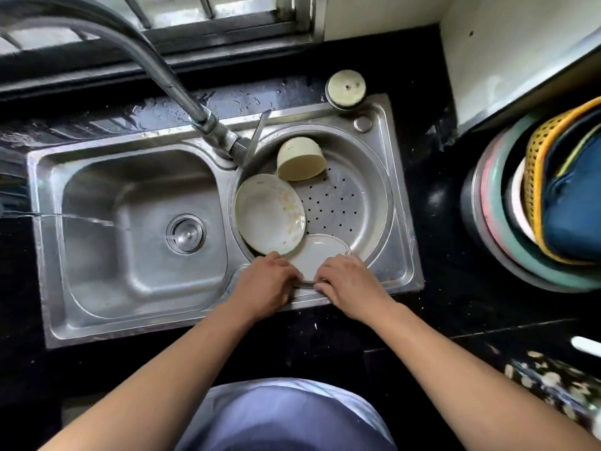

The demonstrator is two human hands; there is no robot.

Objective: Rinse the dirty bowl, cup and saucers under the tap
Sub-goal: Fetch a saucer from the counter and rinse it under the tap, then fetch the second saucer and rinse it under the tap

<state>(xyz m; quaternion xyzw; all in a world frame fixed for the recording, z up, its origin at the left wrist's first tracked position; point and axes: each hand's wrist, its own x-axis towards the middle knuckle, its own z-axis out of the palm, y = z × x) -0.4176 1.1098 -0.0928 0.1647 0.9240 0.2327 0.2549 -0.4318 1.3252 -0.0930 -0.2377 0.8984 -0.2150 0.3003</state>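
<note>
While both hands [309, 281] grip a saucer [317, 255], its near edge hidden

Both hands — left hand [268, 281] and right hand [349, 283] — grip the near rim of a plain saucer [317, 255]. Just beyond the left-hand grip a floral saucer [270, 213] overlaps it, blocking that side. Farther ahead lies a tipped cup [300, 159] under the tap [208, 122]. Beyond the right-hand grip the perforated strainer basin [344, 203] lies bare — open room.

Steel sink [403, 222] holds cup [300, 159], floral saucer [270, 213], plain saucer [320, 253].
</note>
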